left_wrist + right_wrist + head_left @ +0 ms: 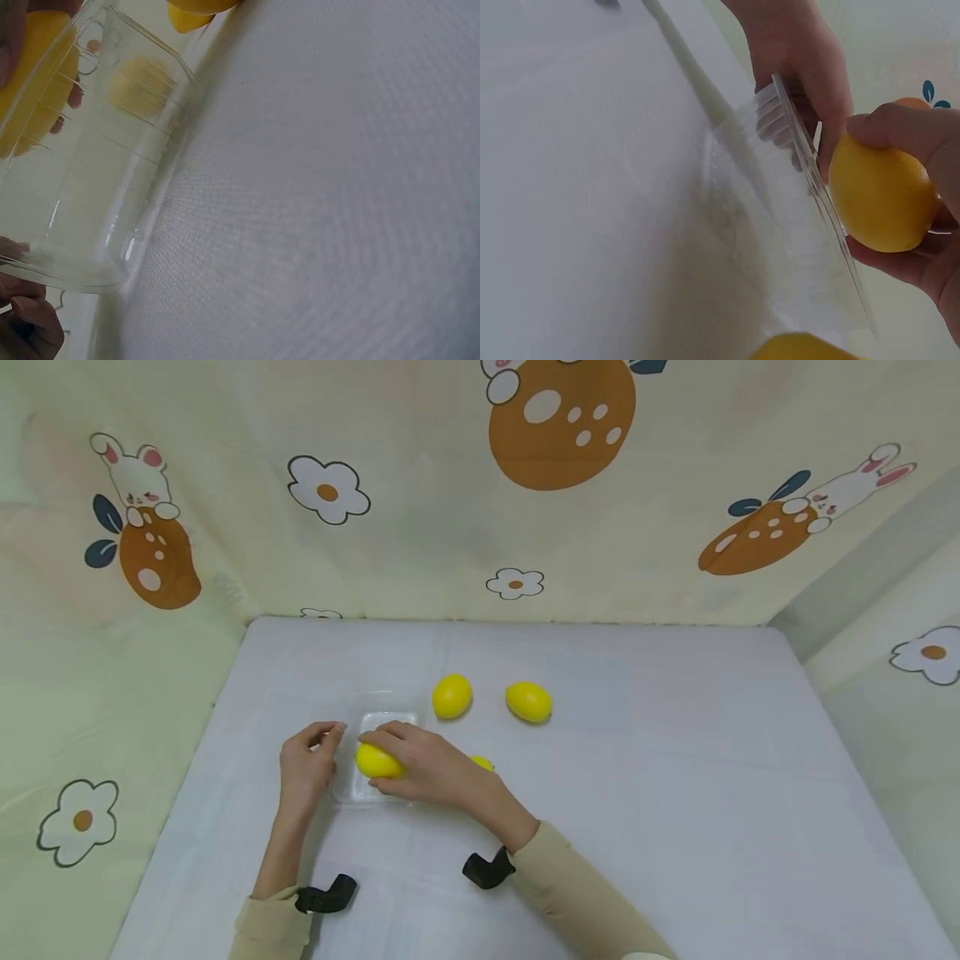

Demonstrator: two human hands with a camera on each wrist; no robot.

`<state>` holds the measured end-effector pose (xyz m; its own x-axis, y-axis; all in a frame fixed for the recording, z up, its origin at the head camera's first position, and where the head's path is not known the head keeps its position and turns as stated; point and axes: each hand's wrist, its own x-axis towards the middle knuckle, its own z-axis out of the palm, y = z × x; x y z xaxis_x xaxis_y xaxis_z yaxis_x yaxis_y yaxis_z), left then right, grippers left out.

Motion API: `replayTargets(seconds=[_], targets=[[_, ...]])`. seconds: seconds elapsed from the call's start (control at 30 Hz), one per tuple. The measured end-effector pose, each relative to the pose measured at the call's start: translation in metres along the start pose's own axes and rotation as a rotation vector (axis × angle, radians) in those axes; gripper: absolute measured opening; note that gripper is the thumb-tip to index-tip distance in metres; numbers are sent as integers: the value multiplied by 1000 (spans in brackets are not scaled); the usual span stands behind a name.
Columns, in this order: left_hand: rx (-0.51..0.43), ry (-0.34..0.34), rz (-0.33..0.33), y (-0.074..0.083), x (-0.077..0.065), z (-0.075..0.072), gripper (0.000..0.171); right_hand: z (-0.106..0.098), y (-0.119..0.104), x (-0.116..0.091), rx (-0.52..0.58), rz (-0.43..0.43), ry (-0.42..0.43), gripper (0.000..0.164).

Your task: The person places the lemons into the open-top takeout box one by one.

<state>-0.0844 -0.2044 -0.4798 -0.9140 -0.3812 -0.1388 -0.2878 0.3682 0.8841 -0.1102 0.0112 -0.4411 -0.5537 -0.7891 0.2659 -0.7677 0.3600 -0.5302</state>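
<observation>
container (112, 180) clear glossy plastic; lemon (881, 195) smooth, satiny; table cover (315, 195) matt, textured, probably cloth

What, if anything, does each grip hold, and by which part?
The right grip holds a lemon by its rounded sides. I cannot tell whether the left grip holds the clear container.

From where I stand I count four yellow lemons (378, 761): one over the clear container (349, 787), two beyond it to the right, and one close on its right, partly hidden. That's one container and two hands, the left hand (309, 767) at its left side, the right hand (423, 762) above it. Two black wrist pieces (327, 894) sit nearer than it; beyond it, three printed rabbits (148, 487).
</observation>
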Motion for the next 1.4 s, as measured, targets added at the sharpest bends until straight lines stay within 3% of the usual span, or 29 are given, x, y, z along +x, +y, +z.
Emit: replayTargets(seconds=[0.37,0.5,0.83,1.4], targets=[[-25,-9,5,-2,2,-1,32,25,-2,23,-76,169,-226,51],[-31,-24,8,-3,1,1,31,32,0,24,-127,202,-272,51],[-12,-36,6,-3,2,0,35,36,-3,28,-153,193,-310,51],[5,-38,2,-2,1,0,36,37,-4,25,-174,169,-286,53]])
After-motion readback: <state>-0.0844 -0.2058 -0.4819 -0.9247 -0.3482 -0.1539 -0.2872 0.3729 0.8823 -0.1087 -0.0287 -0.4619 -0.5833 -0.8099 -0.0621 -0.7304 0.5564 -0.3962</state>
